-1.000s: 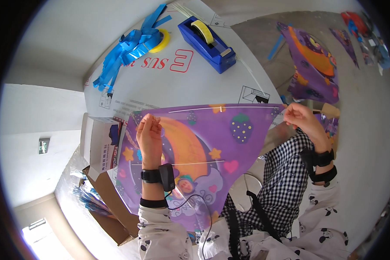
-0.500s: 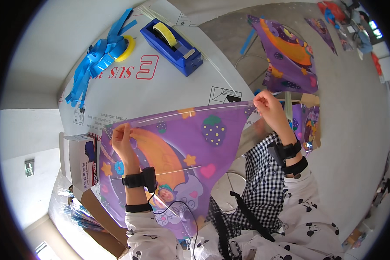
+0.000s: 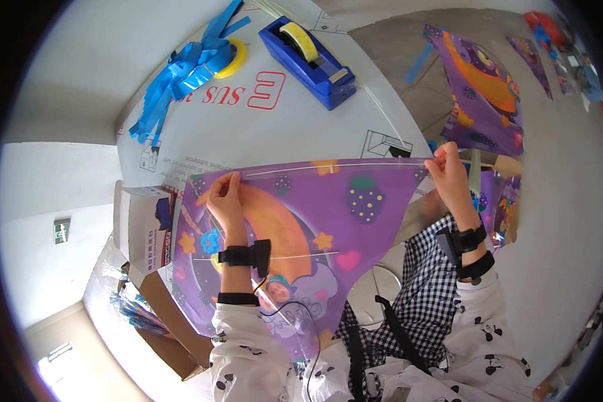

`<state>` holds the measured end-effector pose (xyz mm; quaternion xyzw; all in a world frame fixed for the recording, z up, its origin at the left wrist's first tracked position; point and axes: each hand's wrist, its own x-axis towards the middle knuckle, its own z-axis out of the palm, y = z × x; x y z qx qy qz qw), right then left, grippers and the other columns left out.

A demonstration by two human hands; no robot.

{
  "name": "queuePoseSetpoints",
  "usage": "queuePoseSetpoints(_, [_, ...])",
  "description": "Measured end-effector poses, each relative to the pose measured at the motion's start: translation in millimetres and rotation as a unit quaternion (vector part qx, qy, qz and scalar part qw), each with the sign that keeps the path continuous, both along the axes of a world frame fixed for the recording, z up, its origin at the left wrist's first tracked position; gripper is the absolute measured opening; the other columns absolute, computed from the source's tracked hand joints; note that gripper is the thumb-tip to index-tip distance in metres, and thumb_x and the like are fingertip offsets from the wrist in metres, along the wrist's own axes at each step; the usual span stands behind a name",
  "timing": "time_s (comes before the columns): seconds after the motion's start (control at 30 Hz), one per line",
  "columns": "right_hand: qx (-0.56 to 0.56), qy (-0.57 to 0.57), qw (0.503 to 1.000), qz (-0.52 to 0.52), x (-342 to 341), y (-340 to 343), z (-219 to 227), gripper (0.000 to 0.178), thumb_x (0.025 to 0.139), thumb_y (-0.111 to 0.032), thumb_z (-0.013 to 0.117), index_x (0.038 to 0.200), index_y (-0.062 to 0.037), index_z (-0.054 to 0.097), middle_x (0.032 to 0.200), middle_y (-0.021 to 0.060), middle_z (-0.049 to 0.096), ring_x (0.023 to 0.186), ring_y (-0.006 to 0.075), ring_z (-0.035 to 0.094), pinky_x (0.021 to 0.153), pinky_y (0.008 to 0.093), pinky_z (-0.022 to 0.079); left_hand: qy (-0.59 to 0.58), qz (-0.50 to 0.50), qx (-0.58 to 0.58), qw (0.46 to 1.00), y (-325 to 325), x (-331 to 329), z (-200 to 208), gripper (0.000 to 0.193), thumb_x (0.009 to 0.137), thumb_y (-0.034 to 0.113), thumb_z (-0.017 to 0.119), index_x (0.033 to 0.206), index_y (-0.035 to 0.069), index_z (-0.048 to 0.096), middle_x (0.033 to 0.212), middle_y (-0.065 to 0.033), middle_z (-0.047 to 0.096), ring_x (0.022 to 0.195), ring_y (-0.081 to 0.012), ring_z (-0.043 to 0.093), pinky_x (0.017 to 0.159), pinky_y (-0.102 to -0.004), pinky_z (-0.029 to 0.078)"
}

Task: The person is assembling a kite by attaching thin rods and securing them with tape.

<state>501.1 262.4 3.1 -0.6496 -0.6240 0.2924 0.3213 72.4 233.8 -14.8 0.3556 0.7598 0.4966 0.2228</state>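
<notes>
A purple kite (image 3: pixel 395 184) printed with an orange moon, strawberries, stars and hearts lies partly over the table edge and hangs toward my lap. A thin pale rod (image 3: pixel 288 171) runs along its upper edge. My left hand (image 3: pixel 226 201) is closed in a pinch on that edge, near the left corner. At the right corner, my right hand (image 3: pixel 447 173) pinches the kite's tip between thumb and fingers. Both wrists wear black straps with small dark devices. What the fingertips cover is hidden.
On the table (image 3: pixel 248 134) are a blue tape dispenser (image 3: pixel 328 84) with yellow tape, a bundle of blue ribbon (image 3: pixel 174 77) and a yellow roll (image 3: pixel 234 59). A white box (image 3: pixel 141 224) stands left of the kite. Another purple kite (image 3: pixel 479 94) rests beyond the table, at right.
The whole view has shifted, so table and kite appear farther right. My left hand has moved slightly up along the kite's edge; both hands still grip it.
</notes>
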Motion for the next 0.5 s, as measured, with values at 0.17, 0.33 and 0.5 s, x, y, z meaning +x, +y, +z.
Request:
queuePoseSetpoints(0.17, [0.006,-0.017,1.0,0.001,1,0,3,0.026,0.085,-0.003,0.066,0.097,-0.005,0.043,0.076,0.0121,0.057,0.069,0.024,0.061,0.062,0.0305,0.049,0.027,0.01,-0.001,1.0,2,3,0,0.011,0.082,0.011,0.073,0.087,0.001,0.072,0.077,0.0,0.067,0.07,-0.0071,0.058,0.065,-0.022,0.047])
queuePoseSetpoints(0.33, [-0.011,-0.013,1.0,-0.003,-1,-1,4,0.026,0.085,-0.004,0.066,0.097,-0.0053,0.042,0.077,0.0106,0.057,0.068,0.0219,0.06,0.063,0.0303,0.049,0.033,0.018,-0.007,0.999,6,10,1,0.012,0.081,0.011,0.074,0.087,0.001,0.072,0.077,-0.0019,0.068,0.069,-0.0087,0.059,0.066,-0.0234,0.048])
queuePoseSetpoints(0.5, [0.007,-0.017,1.0,0.0,1,-2,3,0.026,0.085,-0.004,0.066,0.096,-0.0049,0.043,0.076,0.0099,0.056,0.068,0.0205,0.06,0.063,0.0295,0.049,0.058,0.014,-0.012,0.998,4,11,3,0.011,0.081,0.01,0.074,0.087,0.0,0.072,0.077,-0.0024,0.068,0.069,-0.0091,0.059,0.065,-0.0239,0.048])
